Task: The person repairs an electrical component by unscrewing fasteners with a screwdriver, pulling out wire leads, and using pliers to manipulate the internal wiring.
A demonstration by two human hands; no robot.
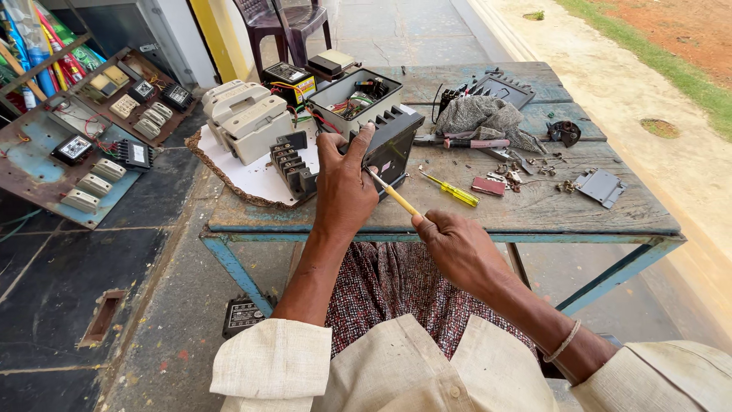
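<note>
My left hand (345,185) grips the near side of a black electrical box (394,137) that stands on the wooden table (534,210), fingers hooked over its top edge. My right hand (455,246) holds a yellow-handled screwdriver (396,195) whose tip points into the box's front face, just right of my left hand. Behind the black box sits an open grey casing (352,98) with coloured wires inside.
A second yellow screwdriver (451,192), a small red piece (487,186), loose screws (534,166), a grey metal plate (601,187) and a grey rag (484,118) lie to the right. Cream-coloured housings (242,118) rest on white sheet at left. Panels with meters (91,145) lean on the floor. A plastic chair (284,23) stands behind.
</note>
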